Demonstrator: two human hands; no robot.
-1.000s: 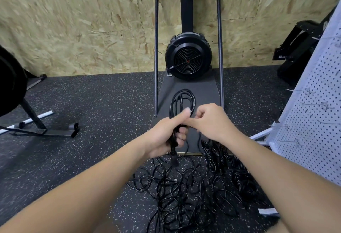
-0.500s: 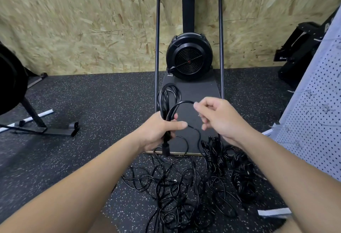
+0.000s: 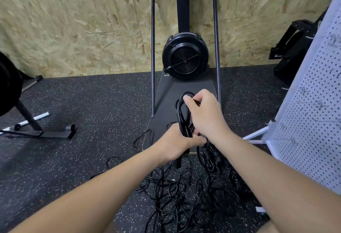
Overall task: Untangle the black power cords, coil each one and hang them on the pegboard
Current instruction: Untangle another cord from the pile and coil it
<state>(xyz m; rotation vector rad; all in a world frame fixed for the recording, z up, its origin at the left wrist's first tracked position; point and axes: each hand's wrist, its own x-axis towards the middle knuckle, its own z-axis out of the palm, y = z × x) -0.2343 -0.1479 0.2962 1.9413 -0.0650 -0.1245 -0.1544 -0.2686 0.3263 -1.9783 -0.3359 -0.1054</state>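
- Far left, a black stand [image 3: 33, 127] sits on the speckled floor [image 3: 92, 114], well apart from the work.
- Left hand [image 3: 177, 146]: half a second ago its thumb lay over the gathered loops with one fresh loop standing loose beside them. Now that loop is in with the rest, and the fingers are curled round the bottom of the coil [image 3: 184, 114], gripping it upright. The forearm reaches in from the near left, wrist about level, back of the hand up.
- The coil's loops rise above the left fist, in front of the grey base plate [image 3: 166, 107] of the fan machine [image 3: 185, 58]. A plug end hangs out below the fist.
- Right hand [image 3: 206, 116]: it has gone from holding a strand out to the right to sitting over the coil. Thumb and forefinger pinch the cord at the top of the loops; the other fingers curl down by the left hand, and how they lie I cannot tell. The forearm comes in from the near right, wrist bent down.
- My reading: another turn has just been laid on, so this cord is mid-coiling, not yet ready to hang.
- Near, below both hands, the tangle [image 3: 177, 195] of black cords lies on the floor, with a few wound bundles [image 3: 212, 157] just right of it.
- Far right, the white pegboard [image 3: 317, 118] stands with its hooks; no cord shows on it.
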